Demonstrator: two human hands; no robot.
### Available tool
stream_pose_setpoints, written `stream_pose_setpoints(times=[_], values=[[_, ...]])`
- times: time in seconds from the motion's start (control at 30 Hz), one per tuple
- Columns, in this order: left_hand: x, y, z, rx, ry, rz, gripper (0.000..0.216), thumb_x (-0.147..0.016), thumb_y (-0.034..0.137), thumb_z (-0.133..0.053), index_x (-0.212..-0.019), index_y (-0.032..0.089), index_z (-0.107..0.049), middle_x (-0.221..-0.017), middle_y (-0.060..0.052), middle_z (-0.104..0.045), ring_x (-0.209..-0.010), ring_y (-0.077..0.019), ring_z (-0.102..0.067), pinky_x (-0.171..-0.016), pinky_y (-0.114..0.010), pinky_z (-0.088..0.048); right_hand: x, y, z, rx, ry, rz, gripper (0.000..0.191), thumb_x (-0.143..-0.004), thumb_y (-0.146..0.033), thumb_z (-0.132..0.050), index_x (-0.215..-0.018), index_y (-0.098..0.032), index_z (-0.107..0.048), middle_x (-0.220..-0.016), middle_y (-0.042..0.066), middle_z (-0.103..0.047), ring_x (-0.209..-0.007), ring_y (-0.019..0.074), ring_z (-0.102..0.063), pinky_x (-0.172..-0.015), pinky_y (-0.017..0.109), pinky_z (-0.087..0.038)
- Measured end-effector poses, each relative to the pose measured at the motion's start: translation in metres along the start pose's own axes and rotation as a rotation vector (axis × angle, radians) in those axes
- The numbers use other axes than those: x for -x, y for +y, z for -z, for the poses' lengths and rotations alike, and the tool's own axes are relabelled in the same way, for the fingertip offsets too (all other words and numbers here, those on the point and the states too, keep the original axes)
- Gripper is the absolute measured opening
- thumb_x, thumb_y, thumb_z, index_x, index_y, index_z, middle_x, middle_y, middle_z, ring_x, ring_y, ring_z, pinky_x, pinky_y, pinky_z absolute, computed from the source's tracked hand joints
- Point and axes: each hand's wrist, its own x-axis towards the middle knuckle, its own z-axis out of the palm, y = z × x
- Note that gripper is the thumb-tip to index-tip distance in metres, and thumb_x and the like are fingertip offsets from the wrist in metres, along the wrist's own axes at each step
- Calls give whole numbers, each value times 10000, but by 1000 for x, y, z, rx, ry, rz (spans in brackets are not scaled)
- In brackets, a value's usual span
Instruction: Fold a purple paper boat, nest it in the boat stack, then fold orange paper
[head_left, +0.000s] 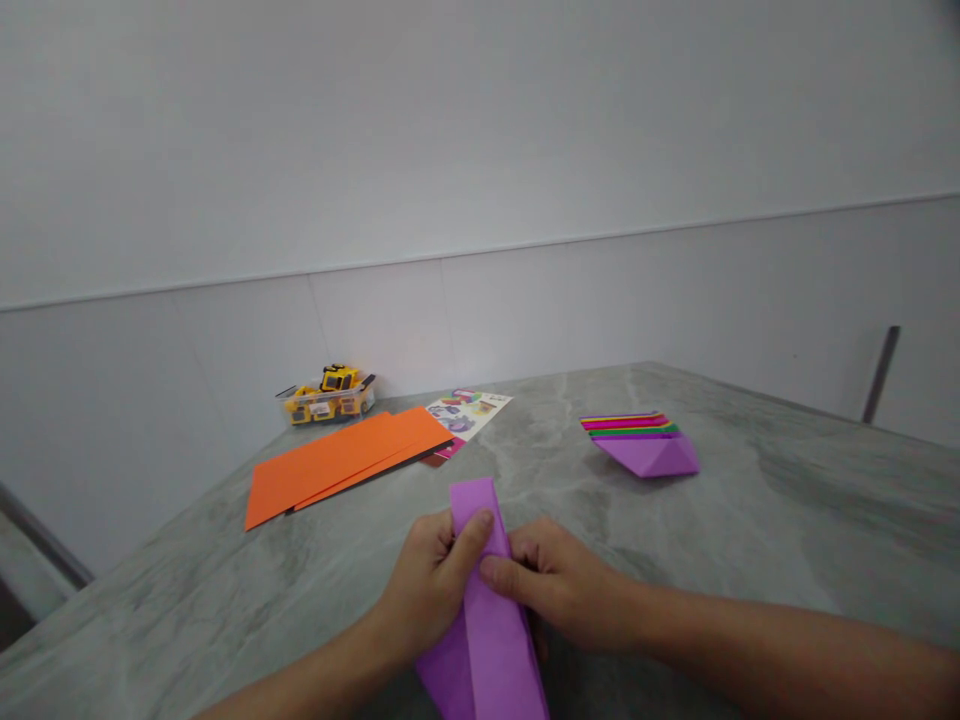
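A folded sheet of purple paper (501, 650) is held upright-leaning between both hands, near the table's front. My left hand (429, 575) grips its left edge, thumb pressed on the front face near the top. From the right, my right hand (562, 580) pinches the opposite edge, its thumb lying across the paper just below the left thumb. Long creased layers run down the paper toward me, and a wider flap shows at its lower left. Most fingers of both hands are hidden behind the paper.
Orange paper sheets (349, 465) lie at left, beside a printed leaflet (469, 412). Behind them a clear plastic box (330, 405) holds yellow toy vehicles (340, 378). A folded purple paper piece with multicoloured layers (645, 448) rests at right on the grey marbled table (750, 540).
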Motion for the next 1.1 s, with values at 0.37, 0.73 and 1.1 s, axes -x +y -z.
stream_pose_setpoints(times=[0.37,0.73,1.1], values=[[1,0,4,-135,-36,-90,479,-918,439,-340,-512,185,-346,-485,47,-301,-435,-70,-267,-414,-206,-215,1,-5,0,35,105,94,580,-829,-670,-448,-561,-156,-454,-476,-49,-391,-403,47,-353,-367,164,-263],[3,5,1,-66,109,-27,371,-900,462,-430,-712,164,-546,-642,7,-543,-593,-131,-479,-542,-214,-390,-2,3,3,71,156,63,513,-864,-575,-456,-564,-160,-454,-463,-46,-405,-391,58,-378,-366,168,-283],[7,10,0,-116,154,6,364,-930,474,-367,-754,185,-501,-666,20,-526,-617,-136,-478,-571,-234,-373,0,-7,0,148,234,64,447,-886,-488,-472,-583,-159,-467,-489,-39,-440,-425,63,-419,-378,161,-309]])
